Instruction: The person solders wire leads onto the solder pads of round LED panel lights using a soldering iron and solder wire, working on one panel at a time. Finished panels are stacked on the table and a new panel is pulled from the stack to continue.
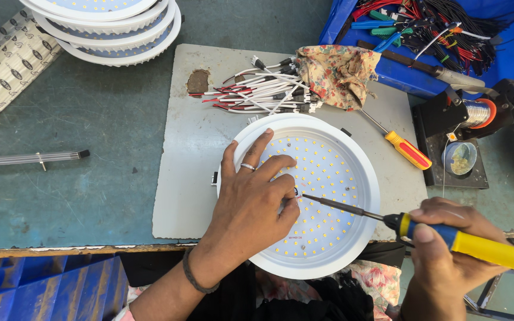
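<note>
A round white lamp fixture point(361, 160) with a board of many small yellow light dots lies on a grey mat at the table's front edge. My left hand point(251, 205), ring on one finger, rests on the board's left half, fingertips pinching a thin wire near the board's middle. My right hand point(444, 249) grips a soldering iron point(483, 246) with a yellow and blue handle. Its dark tip reaches left to the spot by my left fingertips.
A bundle of red and white wires point(257, 89) and a flowered cloth point(337, 74) lie behind the lamp. An orange screwdriver point(406, 148), a solder spool point(477, 113) on a black stand, stacked white fixtures point(114, 30) and a blue bin of cables point(435, 30) surround the mat point(188, 178).
</note>
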The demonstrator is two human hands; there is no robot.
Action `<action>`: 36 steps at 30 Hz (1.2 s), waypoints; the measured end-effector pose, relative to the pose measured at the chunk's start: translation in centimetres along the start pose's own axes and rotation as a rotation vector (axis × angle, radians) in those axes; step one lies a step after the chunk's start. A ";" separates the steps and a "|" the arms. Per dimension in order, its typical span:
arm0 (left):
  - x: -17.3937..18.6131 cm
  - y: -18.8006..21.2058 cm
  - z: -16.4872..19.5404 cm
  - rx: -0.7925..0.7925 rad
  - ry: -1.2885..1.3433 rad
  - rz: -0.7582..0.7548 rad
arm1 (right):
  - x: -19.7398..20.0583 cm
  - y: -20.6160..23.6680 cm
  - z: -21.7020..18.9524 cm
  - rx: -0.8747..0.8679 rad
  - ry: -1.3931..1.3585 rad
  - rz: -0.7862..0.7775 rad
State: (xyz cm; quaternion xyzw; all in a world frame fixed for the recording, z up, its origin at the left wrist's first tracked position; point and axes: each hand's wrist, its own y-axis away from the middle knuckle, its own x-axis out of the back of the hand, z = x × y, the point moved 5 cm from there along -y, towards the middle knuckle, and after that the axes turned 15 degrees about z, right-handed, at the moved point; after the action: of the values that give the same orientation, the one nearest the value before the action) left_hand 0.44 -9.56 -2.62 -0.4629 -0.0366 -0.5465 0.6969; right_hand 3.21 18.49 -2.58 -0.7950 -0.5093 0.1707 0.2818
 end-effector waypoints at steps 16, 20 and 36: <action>-0.2 0.0 0.1 -0.005 -0.009 0.006 | 0.1 0.2 0.5 -0.010 0.024 -0.024; -0.2 0.0 0.1 -0.005 -0.011 0.006 | 0.0 0.1 0.5 -0.013 0.033 -0.030; -0.4 -0.1 0.2 0.005 -0.015 -0.001 | -0.2 -0.1 0.4 -0.015 0.024 -0.014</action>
State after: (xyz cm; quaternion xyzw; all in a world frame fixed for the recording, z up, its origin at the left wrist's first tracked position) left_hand 0.32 -9.11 -2.65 -0.4654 -0.0433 -0.5432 0.6975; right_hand 2.85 18.46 -2.87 -0.7957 -0.5125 0.1553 0.2831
